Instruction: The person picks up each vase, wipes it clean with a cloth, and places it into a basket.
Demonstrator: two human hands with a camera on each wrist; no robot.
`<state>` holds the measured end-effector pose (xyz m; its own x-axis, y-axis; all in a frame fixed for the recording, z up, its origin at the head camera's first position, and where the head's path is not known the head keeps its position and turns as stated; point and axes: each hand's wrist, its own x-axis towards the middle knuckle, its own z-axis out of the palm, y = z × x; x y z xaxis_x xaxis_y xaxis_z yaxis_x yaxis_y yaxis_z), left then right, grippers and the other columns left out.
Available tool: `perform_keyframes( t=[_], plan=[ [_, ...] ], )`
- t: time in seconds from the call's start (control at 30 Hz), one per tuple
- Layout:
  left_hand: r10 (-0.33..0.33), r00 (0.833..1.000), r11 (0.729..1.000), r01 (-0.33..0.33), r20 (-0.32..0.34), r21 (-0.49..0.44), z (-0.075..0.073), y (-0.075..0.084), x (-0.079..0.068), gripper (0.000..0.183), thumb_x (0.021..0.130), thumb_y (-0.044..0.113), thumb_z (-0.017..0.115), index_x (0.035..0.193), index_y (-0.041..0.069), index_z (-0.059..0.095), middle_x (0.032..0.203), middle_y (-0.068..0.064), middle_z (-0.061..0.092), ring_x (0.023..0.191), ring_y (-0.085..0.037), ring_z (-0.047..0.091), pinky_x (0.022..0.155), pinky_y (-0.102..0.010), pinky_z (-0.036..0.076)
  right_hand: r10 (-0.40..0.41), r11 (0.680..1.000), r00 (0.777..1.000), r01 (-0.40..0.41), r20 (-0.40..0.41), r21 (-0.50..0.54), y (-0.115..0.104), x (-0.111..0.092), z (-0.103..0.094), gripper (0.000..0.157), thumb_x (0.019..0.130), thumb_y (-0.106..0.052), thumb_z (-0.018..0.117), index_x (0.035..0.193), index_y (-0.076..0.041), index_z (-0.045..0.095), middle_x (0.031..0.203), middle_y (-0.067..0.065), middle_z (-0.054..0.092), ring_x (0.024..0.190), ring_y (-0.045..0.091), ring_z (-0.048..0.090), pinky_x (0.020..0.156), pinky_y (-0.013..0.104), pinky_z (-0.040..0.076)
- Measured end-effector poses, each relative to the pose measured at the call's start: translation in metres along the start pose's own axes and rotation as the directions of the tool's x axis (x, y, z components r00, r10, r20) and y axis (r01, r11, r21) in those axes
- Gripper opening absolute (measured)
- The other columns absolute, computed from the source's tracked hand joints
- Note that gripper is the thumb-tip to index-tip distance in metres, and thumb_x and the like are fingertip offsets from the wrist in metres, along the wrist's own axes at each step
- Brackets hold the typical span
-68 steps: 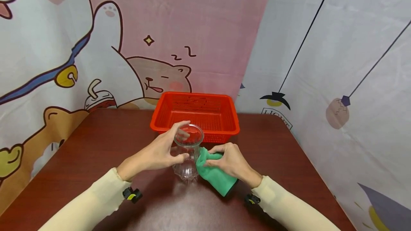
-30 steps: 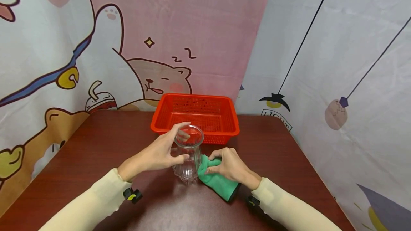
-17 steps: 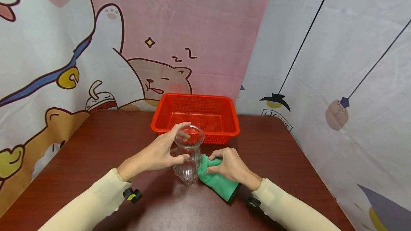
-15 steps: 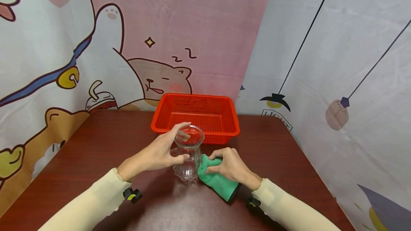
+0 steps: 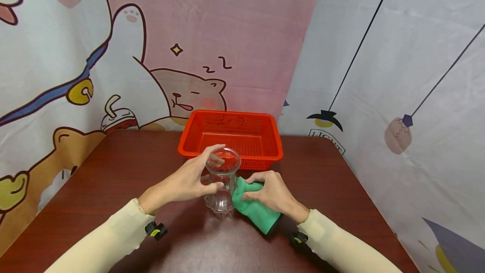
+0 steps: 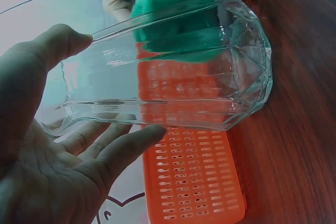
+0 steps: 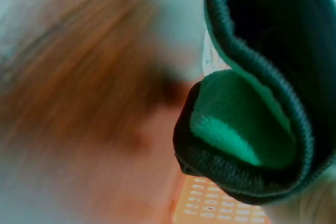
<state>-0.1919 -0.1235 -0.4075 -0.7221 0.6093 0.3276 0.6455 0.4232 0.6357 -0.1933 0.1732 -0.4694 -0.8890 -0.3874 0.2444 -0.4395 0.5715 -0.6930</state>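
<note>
A clear glass vase point(image 5: 219, 204), with a flared rim and faceted base, stands upright in front of the basket in the head view. My left hand point(image 5: 182, 182) holds it from the left, thumb on the near side and fingers round the far side. The left wrist view shows the vase's body point(image 6: 249, 61) between thumb and fingers. Against the vase's right side lies a folded green cloth point(image 5: 259, 214) with dark edging, pinched between thumb and fingers of my right hand point(image 5: 275, 193). In the right wrist view the cloth point(image 7: 231, 114) hides most of that hand.
A red perforated plastic basket point(image 5: 273, 155) sits just behind the vase on the dark reddish-brown table point(image 5: 132, 155). Cartoon-printed curtains point(image 5: 246, 33) hang behind the table and along its sides.
Over the last half second my right hand and the cloth have moved slightly up along the vase's side, after a lower position. The left hand and vase have stayed in place.
</note>
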Motion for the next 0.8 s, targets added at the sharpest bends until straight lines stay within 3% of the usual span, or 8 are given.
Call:
perform_keyframes(
  t=[0.47, 0.8],
  plan=[
    [-0.006, 1.000, 1.000, 0.006, 0.001, 0.000, 0.000, 0.000, -0.001, 0.098, 0.087, 0.028, 0.085, 0.160, 0.035, 0.020, 0.133, -0.006, 0.064, 0.118, -0.023, 0.064, 0.095, -0.044, 0.055, -0.053, 0.992, 0.994, 0.063, -0.092, 0.105, -0.019, 0.009, -0.009, 0.032, 0.075, -0.047, 0.092, 0.103, -0.038, 0.080, 0.097, -0.022, 0.075, 0.080, 0.006, 0.069, 0.068, 0.030, 0.058],
    [0.003, 1.000, 1.000, -0.003, 0.001, -0.003, 0.001, 0.000, 0.001, 0.097, 0.087, 0.027, 0.085, 0.160, 0.033, 0.021, 0.132, -0.008, 0.065, 0.119, -0.022, 0.065, 0.095, -0.039, 0.055, -0.090, 0.970, 0.984, 0.122, -0.154, 0.211, -0.030, 0.015, -0.014, 0.026, 0.078, -0.032, 0.094, 0.101, -0.030, 0.080, 0.094, -0.012, 0.077, 0.072, 0.014, 0.070, 0.064, 0.031, 0.059]
  ],
)
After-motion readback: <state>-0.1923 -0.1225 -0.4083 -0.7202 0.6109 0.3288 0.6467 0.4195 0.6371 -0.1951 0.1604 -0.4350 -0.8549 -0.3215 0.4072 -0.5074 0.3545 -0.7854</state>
